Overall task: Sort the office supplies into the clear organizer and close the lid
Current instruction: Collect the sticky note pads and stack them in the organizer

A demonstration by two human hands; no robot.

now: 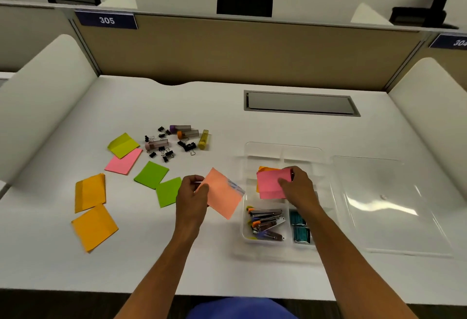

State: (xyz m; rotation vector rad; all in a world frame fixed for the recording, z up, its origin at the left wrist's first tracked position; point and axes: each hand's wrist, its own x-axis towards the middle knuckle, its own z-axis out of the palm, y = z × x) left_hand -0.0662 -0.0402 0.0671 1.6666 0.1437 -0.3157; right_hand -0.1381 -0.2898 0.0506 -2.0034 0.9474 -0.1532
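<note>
Both hands pinch notes: left [193, 193] salmon note [223, 196], right [298, 188] pink note [271, 183] over organizer [283, 151].

Ten sticky-note pads [151, 174]; four tubes [203, 139]; two hands [192, 192].

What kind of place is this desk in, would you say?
Most likely a shared office or study room with numbered cubicle desks. A tan partition walls off the white desk, a blue sign reading 305 hangs on it, and black office chairs stand behind.

office | numbered cubicle partition [227, 48] | white desk [202, 106] | chairs [244, 4]
</note>
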